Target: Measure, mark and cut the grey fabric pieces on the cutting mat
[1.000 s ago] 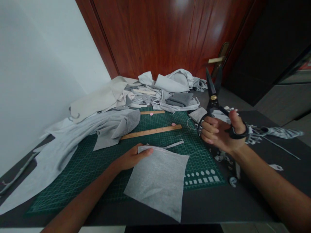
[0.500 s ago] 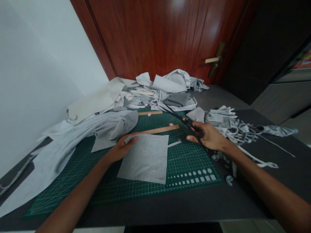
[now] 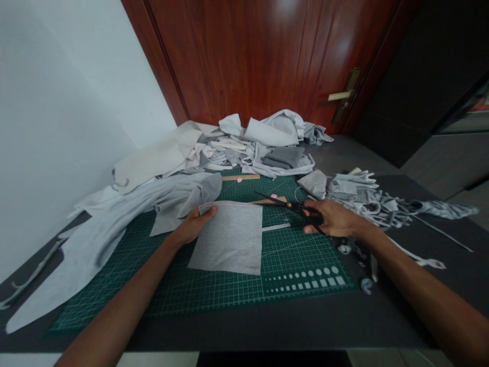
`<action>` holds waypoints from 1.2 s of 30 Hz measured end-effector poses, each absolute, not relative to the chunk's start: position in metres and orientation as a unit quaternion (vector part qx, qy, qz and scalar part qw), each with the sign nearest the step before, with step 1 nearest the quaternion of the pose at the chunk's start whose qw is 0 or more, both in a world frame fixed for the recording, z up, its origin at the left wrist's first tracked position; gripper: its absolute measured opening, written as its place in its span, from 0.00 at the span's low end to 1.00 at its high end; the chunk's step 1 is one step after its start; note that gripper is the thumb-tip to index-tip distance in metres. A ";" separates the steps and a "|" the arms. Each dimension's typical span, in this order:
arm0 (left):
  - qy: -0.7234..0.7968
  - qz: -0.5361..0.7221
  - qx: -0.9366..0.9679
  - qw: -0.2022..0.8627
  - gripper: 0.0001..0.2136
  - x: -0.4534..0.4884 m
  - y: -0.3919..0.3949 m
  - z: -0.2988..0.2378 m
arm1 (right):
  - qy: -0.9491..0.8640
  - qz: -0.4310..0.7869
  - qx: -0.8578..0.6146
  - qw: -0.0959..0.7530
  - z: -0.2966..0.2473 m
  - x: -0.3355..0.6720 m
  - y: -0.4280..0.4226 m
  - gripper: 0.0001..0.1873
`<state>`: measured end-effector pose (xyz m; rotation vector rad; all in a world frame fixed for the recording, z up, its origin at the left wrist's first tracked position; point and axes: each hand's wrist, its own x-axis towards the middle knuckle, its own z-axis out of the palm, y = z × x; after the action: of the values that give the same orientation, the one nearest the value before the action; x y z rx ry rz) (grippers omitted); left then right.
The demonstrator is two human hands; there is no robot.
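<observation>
A grey square of fabric [image 3: 231, 238] lies flat on the green cutting mat [image 3: 214, 285]. My left hand [image 3: 193, 224] grips its upper left corner, fingers closed over the edge. My right hand [image 3: 330, 218] is wrapped round the handles of black scissors [image 3: 286, 204], which lie low over the mat with the blades pointing left towards the fabric's upper right corner. A wooden ruler [image 3: 269, 200] lies partly under the fabric and the blades. A thin grey strip [image 3: 275, 227] rests just right of the fabric.
A heap of grey and white cloth [image 3: 255, 142] fills the back of the dark table [image 3: 267, 326]. A large grey cloth [image 3: 107, 229] drapes over the left. Cut strips and scraps [image 3: 374, 201] pile up at the right. A wooden door [image 3: 267, 56] stands behind.
My right hand has brought the scissors down from upright to low over the mat. My left hand has slid the grey fabric away from me, up the mat onto the ruler.
</observation>
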<state>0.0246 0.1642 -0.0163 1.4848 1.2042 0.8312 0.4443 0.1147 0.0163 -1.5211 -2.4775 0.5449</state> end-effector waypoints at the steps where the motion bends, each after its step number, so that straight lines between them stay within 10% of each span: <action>1: 0.493 0.349 0.604 0.520 0.29 0.026 0.164 -0.016 | -0.837 0.183 -0.508 0.088 0.016 0.444 0.115 0.24; 36: 0.499 0.298 0.642 0.500 0.29 0.028 0.158 -0.008 | -0.856 0.155 -0.490 0.053 0.031 0.428 0.102 0.22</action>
<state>0.0285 0.1575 -0.0075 1.5531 1.2058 0.7216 0.4282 0.1023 0.0311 -1.4888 -2.6020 0.4713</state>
